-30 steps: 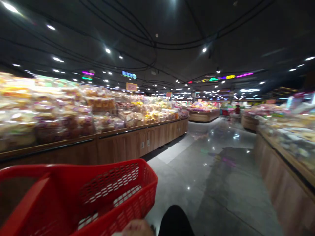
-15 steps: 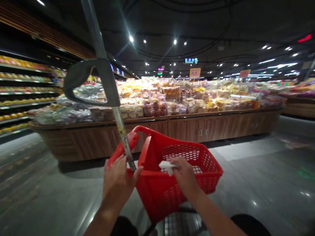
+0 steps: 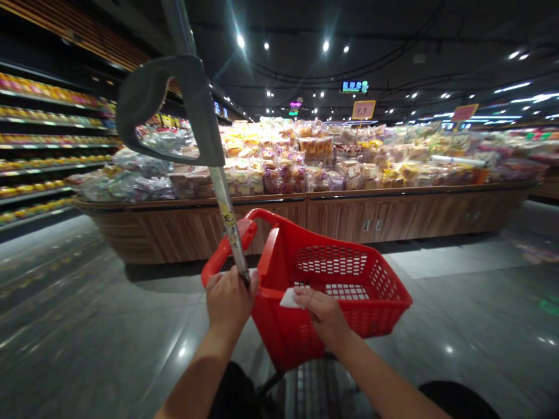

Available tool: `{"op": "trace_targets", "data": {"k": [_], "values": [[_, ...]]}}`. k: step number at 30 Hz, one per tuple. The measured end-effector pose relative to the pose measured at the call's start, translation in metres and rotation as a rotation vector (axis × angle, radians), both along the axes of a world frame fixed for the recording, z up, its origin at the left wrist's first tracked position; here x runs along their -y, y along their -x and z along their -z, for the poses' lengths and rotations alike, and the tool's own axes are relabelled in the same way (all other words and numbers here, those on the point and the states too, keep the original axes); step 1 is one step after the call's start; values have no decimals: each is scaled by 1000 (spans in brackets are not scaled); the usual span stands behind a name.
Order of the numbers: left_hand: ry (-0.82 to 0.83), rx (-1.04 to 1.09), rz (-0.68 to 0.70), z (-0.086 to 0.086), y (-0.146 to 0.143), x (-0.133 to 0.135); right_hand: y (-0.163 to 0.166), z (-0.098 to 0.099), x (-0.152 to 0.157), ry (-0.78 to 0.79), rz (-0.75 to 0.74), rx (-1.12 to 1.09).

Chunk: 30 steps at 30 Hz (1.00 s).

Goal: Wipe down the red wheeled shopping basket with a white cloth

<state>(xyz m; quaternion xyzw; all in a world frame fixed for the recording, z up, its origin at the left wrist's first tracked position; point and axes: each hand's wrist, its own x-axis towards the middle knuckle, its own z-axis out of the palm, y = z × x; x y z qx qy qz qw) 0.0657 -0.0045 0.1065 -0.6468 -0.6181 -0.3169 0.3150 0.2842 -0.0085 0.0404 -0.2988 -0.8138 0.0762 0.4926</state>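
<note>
A red plastic shopping cart [image 3: 305,233] stands in front of me, its curved handle [image 3: 218,256] to the left. My left hand [image 3: 231,299] is closed round the bottom of a metal pole [image 3: 236,235], close by the cart's handle. Higher up, the pole carries a dark grey looped grip [image 3: 205,110]; its top runs out of view. Between the fingers of my right hand [image 3: 325,311] is a white tissue [image 3: 289,298], pressed against the cart's near rim.
Beyond the cart runs a long wooden display counter [image 3: 340,218], heaped with packaged foods [image 3: 279,163]. Stocked shelves [image 3: 48,139] line the left side. Price signs [image 3: 364,109] rise above the heap. The floor [image 3: 471,320] is grey and shiny.
My left hand has closed round the pole's lower end from a looser, spread pose. The right hand has drawn the tissue down onto the cart's near rim. The view has shifted slightly.
</note>
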Motion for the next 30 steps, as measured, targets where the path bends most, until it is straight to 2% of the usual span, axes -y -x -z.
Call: {"op": "trace_targets", "data": {"k": [4, 7, 10, 12, 14, 17, 20, 23, 27, 30], "values": [[8, -13, -10, 0, -2, -1, 30, -10, -4, -46, -47, 9], [6, -12, -17, -1, -3, 0, 14, 0, -2, -69, -17, 35], [-4, -15, -38, -1, -5, -1, -10, 14, 3, -40, 112, 25], [-7, -25, -48, 0, -8, -1, -11, 15, 5, -16, 198, 2], [-8, -31, -51, 0, -12, -2, 4, 8, 6, -24, 214, -6], [-14, -37, -56, 0, -17, -3, 36, -8, 6, -77, 143, 5], [-14, -45, -71, -2, -19, -5, 44, -7, 3, -102, 113, 16], [-16, -37, -68, -2, -18, -8, 9, 17, -1, -86, 207, 42], [-5, -28, -63, 0, -16, -11, -68, 55, -9, -39, 479, 57], [5, -12, -70, 0, -16, -12, -92, 64, -12, -16, 644, 36]]}}
